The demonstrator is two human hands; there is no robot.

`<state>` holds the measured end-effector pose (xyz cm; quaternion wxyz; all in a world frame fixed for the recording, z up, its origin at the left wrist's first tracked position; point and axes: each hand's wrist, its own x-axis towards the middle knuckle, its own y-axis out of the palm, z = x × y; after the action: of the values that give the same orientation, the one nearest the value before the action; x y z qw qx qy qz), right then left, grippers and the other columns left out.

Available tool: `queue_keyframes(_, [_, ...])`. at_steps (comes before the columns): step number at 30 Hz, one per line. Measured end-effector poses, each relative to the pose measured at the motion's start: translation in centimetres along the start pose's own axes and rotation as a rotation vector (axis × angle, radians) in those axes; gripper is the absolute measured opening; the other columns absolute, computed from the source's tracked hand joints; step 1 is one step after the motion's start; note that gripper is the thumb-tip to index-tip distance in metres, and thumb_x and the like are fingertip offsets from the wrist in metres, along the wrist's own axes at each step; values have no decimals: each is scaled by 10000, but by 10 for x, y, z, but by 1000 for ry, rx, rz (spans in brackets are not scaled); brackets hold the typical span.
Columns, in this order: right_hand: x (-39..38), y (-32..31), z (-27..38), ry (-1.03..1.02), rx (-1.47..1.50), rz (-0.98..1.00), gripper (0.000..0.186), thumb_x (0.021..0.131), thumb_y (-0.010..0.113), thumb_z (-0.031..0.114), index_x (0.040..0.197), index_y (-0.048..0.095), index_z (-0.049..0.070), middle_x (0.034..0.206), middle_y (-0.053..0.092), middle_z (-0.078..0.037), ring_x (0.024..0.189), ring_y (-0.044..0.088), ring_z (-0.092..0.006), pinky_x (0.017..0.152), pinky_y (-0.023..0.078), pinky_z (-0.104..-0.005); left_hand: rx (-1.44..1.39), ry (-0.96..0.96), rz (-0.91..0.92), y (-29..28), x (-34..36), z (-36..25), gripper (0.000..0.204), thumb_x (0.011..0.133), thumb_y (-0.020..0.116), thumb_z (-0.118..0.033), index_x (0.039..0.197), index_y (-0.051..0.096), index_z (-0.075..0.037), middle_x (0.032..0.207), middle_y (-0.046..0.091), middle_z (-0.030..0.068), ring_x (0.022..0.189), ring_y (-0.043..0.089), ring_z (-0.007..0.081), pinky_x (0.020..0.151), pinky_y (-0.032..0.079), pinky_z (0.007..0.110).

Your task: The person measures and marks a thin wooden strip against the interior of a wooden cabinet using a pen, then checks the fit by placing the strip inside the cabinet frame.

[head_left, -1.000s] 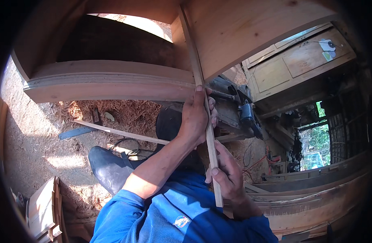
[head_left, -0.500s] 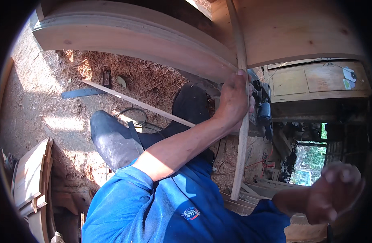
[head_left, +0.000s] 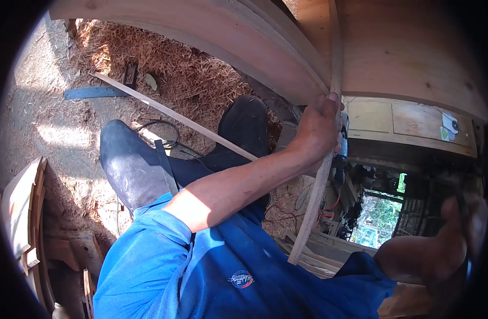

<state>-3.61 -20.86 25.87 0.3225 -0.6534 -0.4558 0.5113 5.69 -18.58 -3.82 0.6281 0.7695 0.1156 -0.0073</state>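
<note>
- While the left hand (head_left: 316,127) is curled closed around a narrow wooden strip (head_left: 311,212), one fingertip rests on the strip's face
- The strip runs down from beside the wooden panel (head_left: 403,61) and the curved board (head_left: 228,33), past that hand, to a lower end near the blue shirt (head_left: 201,276)
- Out at the right rim, the right hand (head_left: 457,229) is blurred, well apart from the strip; I cannot tell how far open it is or what, if anything, it has hold of
- A second, paler strip (head_left: 169,112) slants over the floor (head_left: 63,114), one end meeting the left forearm (head_left: 238,186)
- A flat blue-grey bar (head_left: 95,92) and a leaf (head_left: 151,81) lie near its other end
</note>
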Motion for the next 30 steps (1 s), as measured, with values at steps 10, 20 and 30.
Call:
queue_keyframes(10, [120,83,-116,384,152,-386,226,1009,600,165,1131,639,-21,723,583,-27,686,511,-85,669,433,-248,-30,38,-6,8,-4,13,412,1070,392,-445,1072,505,-50,782,494,34,487,469,115,434,408,282])
queue_keyframes(20, [143,90,-126,332,209,-428,159,982,602,161,1026,635,12,719,580,-21,667,541,-90,639,439,-257,-52,14,15,8,-8,3,445,1066,391,-471,1115,484,-38,786,485,36,494,484,113,435,415,281])
queue_keyframes(30, [147,92,-140,390,179,-383,203,976,600,172,1054,665,-4,790,631,-44,700,591,-106,660,478,-258,-32,22,-12,12,-8,3,485,1058,399,-505,1099,474,-28,765,472,25,504,466,96,437,422,262])
